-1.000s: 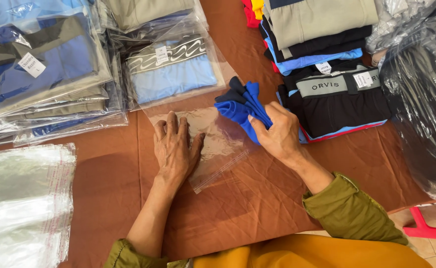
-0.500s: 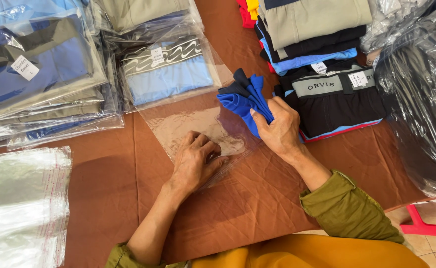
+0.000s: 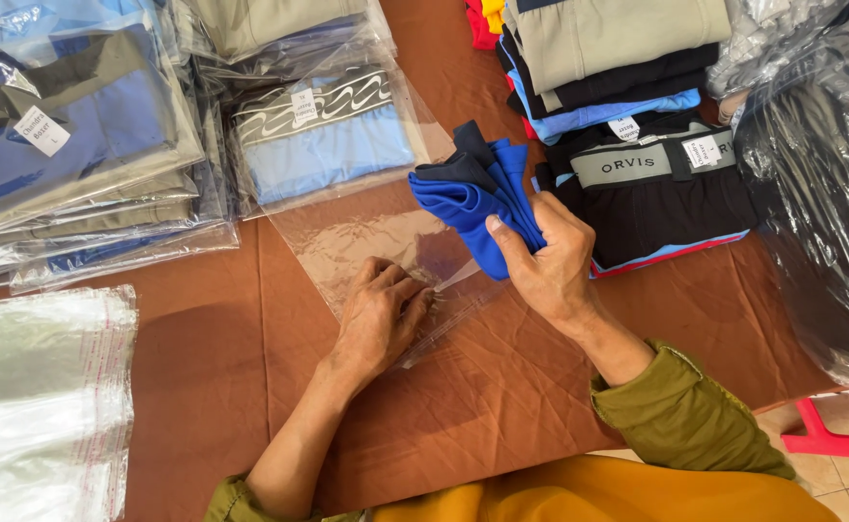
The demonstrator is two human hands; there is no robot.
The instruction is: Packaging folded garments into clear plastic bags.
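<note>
A head-worn camera looks down on a table covered by a rust-brown cloth. At its left edge, near the front, lies a stack of empty clear plastic bags. Behind that, along the far left, sit piles of bagged garments in blue, grey and khaki.

Near the middle of the cloth a single clear bag lies flat, its open mouth toward the person. The left hand rests on that mouth, fingers curled and pinching the thin flap at the opening. The film looks light, slippery and limp, likely best held by its edge, as here.

Just right of it, raised above the cloth, the right hand grips a folded blue garment, thumb on top and fingers closed beneath. The fabric appears soft and light, and would probably sag open unless held across the fold.

Toward the far right edge stands a stack of unbagged folded clothes, black, khaki and blue, and beyond that a heap of crinkled dark plastic.
</note>
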